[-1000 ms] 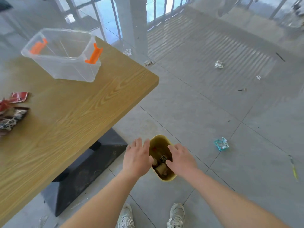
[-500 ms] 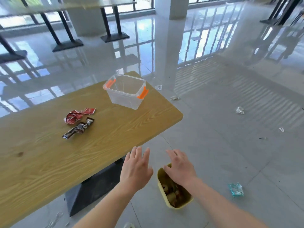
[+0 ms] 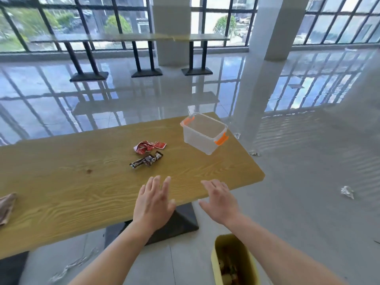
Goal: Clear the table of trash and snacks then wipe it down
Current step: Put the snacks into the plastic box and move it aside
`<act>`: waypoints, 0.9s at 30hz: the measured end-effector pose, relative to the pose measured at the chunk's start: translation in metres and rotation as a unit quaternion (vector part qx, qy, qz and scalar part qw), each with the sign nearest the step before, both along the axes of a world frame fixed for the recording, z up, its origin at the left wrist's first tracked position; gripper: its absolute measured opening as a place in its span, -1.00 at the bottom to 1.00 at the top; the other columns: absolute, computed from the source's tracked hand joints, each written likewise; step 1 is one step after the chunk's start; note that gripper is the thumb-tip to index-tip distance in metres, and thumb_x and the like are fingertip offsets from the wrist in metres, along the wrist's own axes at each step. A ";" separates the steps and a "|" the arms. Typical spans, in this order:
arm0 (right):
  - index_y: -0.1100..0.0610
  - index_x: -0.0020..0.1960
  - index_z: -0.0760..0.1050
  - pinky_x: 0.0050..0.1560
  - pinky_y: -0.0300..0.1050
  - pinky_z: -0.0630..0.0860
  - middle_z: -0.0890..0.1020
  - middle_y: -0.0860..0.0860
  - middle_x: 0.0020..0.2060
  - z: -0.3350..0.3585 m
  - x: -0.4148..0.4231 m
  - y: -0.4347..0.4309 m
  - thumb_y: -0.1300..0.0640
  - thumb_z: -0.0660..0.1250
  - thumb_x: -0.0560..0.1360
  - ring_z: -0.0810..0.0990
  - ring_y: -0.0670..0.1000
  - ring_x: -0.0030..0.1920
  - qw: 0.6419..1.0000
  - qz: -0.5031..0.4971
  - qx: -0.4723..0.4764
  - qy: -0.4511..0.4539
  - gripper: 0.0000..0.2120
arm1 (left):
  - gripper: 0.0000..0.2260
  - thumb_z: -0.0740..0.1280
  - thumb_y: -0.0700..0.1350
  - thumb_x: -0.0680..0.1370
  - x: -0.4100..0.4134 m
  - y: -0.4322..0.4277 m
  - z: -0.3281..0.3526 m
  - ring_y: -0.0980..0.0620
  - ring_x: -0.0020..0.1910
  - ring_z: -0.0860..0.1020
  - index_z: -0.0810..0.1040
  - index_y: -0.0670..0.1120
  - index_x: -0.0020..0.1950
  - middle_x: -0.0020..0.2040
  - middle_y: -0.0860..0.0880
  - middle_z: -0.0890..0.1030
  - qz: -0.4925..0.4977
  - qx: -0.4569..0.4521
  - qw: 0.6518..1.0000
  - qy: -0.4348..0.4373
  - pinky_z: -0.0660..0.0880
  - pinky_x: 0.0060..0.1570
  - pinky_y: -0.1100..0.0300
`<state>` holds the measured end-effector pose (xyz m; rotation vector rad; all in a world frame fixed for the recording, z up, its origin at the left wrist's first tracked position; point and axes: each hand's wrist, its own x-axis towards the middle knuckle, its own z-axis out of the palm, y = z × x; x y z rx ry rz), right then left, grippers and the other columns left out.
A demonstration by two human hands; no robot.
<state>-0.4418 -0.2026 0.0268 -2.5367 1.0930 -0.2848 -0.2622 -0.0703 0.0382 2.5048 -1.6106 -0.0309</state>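
Left hand: the left hand (image 3: pixel 153 202) is released, fingers straight and spread, holding nothing, over the table's (image 3: pixel 61 192) near edge.
Right hand: the right hand (image 3: pixel 220 200) is also released and empty, at the same edge.
Trash: a red wrapper (image 3: pixel 147 147) and a dark snack wrapper (image 3: pixel 146 161) lie just beside each other mid-table.
Open room: bare wood between fingertips and wrappers; the clear plastic box (image 3: pixel 203 133) sits near the far right corner.
Change: both hands hovered over the yellow bin (image 3: pixel 216 264) before; now they are up at the table.

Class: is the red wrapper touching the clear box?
Apart. The head view shows bare table between the red wrapper and the clear box.
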 end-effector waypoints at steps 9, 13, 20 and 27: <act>0.04 0.47 0.32 0.26 -0.04 0.45 0.49 0.03 0.31 0.016 0.053 -0.020 -0.10 0.35 0.52 0.43 0.08 0.32 1.000 0.024 -0.011 0.003 -0.43 | -0.35 0.20 0.16 0.58 0.057 0.017 0.009 -0.13 0.56 0.18 0.12 -0.04 0.61 0.56 -0.15 0.22 0.074 -0.005 0.997 0.010 0.21 0.50 -0.02; 0.05 0.47 0.33 0.30 -0.04 0.43 0.49 0.05 0.33 0.018 0.086 -0.037 -0.10 0.36 0.53 0.44 0.08 0.34 1.000 -0.004 0.003 0.007 -0.43 | -0.34 0.20 0.16 0.58 0.100 0.003 0.007 -0.13 0.57 0.16 0.08 -0.04 0.61 0.57 -0.15 0.20 0.073 -0.007 0.997 0.023 0.19 0.51 -0.02; 0.08 0.47 0.35 0.33 0.04 0.43 0.49 0.07 0.37 0.032 0.125 -0.079 -0.08 0.37 0.53 0.44 0.10 0.38 0.995 -0.097 0.038 -0.011 -0.43 | -0.37 0.20 0.15 0.59 0.146 -0.050 0.015 -0.11 0.55 0.20 0.11 -0.02 0.60 0.56 -0.14 0.23 0.032 -0.008 0.999 0.042 0.21 0.49 0.00; 0.09 0.39 0.42 0.11 -0.03 0.45 0.56 0.06 0.24 0.032 0.132 -0.149 -0.05 0.41 0.51 0.53 0.12 0.23 0.974 -0.205 0.084 -0.046 -0.49 | -0.40 0.24 0.16 0.57 0.156 -0.138 0.013 -0.07 0.40 0.36 0.19 -0.01 0.57 0.43 -0.06 0.37 -0.003 -0.009 0.994 0.107 0.37 0.33 0.04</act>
